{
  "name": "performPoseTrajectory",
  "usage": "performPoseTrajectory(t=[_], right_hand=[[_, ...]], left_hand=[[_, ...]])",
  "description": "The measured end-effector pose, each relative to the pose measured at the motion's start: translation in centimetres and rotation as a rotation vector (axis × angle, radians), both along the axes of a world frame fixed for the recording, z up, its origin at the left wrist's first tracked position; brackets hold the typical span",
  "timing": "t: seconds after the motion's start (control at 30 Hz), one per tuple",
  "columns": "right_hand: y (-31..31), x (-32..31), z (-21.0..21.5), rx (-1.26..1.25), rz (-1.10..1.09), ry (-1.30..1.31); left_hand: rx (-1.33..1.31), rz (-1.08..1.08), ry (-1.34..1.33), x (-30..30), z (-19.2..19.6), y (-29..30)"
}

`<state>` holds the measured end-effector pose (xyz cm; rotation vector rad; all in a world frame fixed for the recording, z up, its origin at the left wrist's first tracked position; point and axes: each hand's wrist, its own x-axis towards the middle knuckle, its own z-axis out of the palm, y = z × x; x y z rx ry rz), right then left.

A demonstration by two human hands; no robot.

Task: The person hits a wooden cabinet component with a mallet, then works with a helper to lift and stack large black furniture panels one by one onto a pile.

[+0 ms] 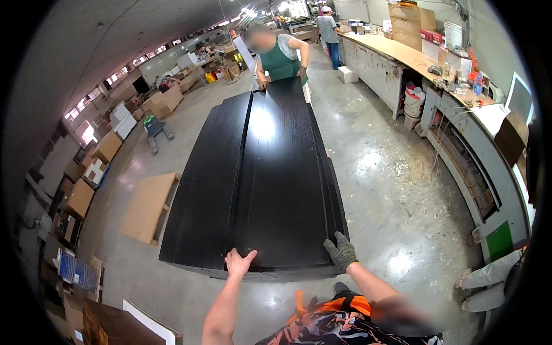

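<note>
A stack of long black panels (pixel 195 213) lies lengthwise in front of me. On its right part is a narrower black panel (pixel 282 190) with small holes. My left hand (pixel 238 263), bare, rests at that panel's near left corner, thumb spread from the fingers on the dark surface. At the near right corner, my right hand (pixel 341 252) in a grey glove touches the edge, its fingers apart. Undersides of both palms are hidden. Across the stack, a co-worker in a green apron (pixel 282 66) has gloved hands at the far end of the panels.
A pale board (pixel 148 210) lies left of the stack, near a pallet jack (pixel 155 127). A long workbench (pixel 391 52) with tools runs along the right. Another person (pixel 329 37) stands beside it. Cardboard boxes (pixel 107 146) line the left side; someone's legs (pixel 489 282) show at lower right.
</note>
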<state>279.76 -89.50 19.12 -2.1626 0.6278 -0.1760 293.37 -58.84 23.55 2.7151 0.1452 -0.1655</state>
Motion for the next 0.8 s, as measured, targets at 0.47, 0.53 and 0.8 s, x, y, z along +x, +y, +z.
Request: performPoseTrajectory(t=[0.47, 0.53, 0.8], right_hand=[[0.9, 1.3, 3.6, -0.113, 0.166, 0.108], [0.1, 1.0, 4.2, -0.097, 0.095, 0.173], [-0.7, -0.5, 1.4, 0.033, 0.004, 0.118]], left_hand=[[-0.376, -0.093, 0.083, 3.3, -2.2, -0.2], [-0.319, -0.050, 0.162, 2.3, 0.0, -2.4], [-0.324, -0.013, 0.141, -1.1, 0.5, -2.4]])
